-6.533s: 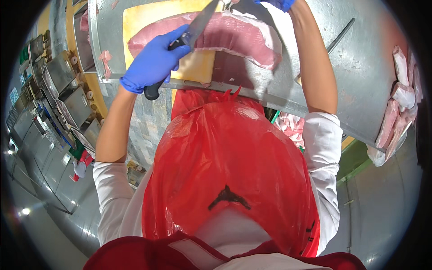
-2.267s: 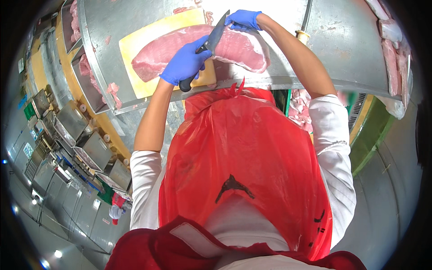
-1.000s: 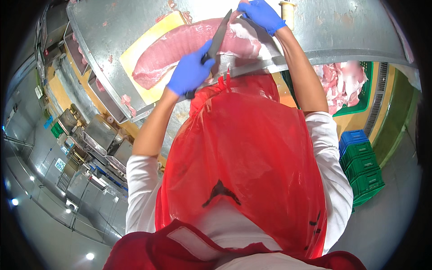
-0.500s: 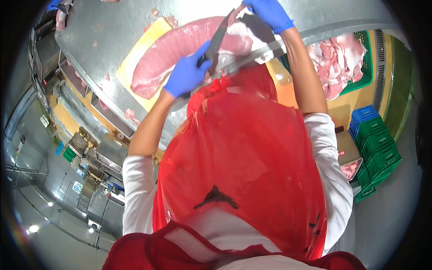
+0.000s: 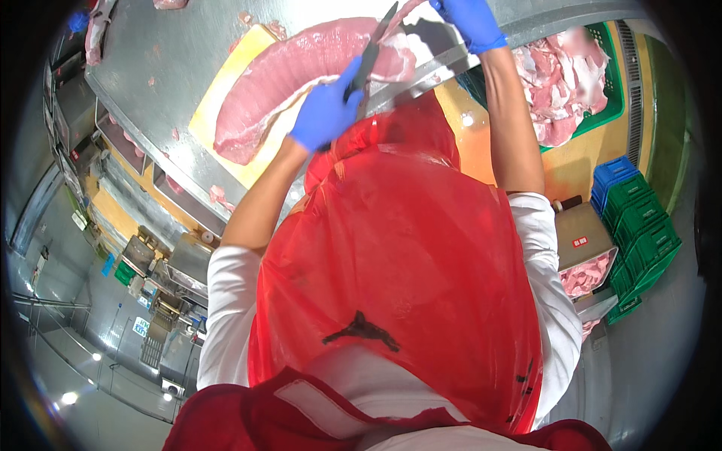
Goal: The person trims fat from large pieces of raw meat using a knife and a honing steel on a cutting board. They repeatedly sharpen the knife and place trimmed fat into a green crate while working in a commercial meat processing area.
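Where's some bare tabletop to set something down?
The steel table looks mostly bare from its left edge to the yellow board, save small scraps. It's crowded around the pink meat, with the left hand, knife and right hand; the green crate is heaped with trimmings.

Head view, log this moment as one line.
left hand: holds knife | right hand: at meat strip, grip unclear | meat slab: lies partly on yellow cutting board

cutting board (image 5: pixel 205 125) on table (image 5: pixel 139 83) | meat (image 5: pixel 293 71) partly on cutting board | trimmings (image 5: pixel 555 94) in crate (image 5: pixel 616 90), right
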Tool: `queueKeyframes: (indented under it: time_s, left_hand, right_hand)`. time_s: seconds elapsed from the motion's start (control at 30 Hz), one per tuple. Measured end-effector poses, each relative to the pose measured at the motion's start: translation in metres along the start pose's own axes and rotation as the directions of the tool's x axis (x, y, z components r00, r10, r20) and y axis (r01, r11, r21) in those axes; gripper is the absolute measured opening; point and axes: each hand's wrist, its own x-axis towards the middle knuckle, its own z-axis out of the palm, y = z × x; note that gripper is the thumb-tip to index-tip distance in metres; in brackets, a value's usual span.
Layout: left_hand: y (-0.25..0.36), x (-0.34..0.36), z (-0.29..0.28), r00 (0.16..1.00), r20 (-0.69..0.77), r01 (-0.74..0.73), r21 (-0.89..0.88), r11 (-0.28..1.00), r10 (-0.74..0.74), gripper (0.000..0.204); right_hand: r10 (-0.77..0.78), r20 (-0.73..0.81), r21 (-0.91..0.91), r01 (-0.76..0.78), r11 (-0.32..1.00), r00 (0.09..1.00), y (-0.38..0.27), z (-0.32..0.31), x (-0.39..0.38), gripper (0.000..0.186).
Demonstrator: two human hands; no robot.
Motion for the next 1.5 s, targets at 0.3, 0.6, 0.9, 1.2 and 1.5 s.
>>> queueKeyframes:
  time_s: [0.3, 0.6, 0.9, 1.2, 1.5]
  left_hand:
    - [0.012, -0.003, 0.034, 0.997, -0.076, 0.005, -0.121, 0.993, -0.014, 0.065]
    - [0.026, -0.038, 0.063, 0.992, -0.123, -0.029, -0.099, 0.995, 0.016, 0.065]
    - [0.041, -0.029, 0.107, 0.988, -0.111, 0.120, 0.123, 0.985, -0.106, 0.069]
    - [0.022, -0.056, 0.111, 0.989, -0.139, 0.003, 0.290, 0.957, 0.039, 0.069]
    - [-0.008, -0.083, 0.116, 0.981, -0.131, -0.085, 0.357, 0.930, 0.140, 0.074]
  right_hand:
    - [-0.014, -0.135, -0.061, 0.005, 0.998, 0.991, -0.041, -0.025, -0.013, 0.035]
    - [-0.642, 0.071, -0.708, 0.492, 0.507, 0.764, 0.011, -0.060, -0.014, 0.005]
    - [-0.303, -0.023, -0.204, 0.292, 0.934, 0.953, 0.003, -0.092, -0.014, 0.010]
    - [-0.389, -0.271, -0.144, 0.362, 0.921, 0.881, -0.008, -0.108, -0.035, 0.018]
    - [0.145, -0.348, 0.430, 0.020, 0.903, 0.926, -0.024, -0.094, -0.089, 0.011]
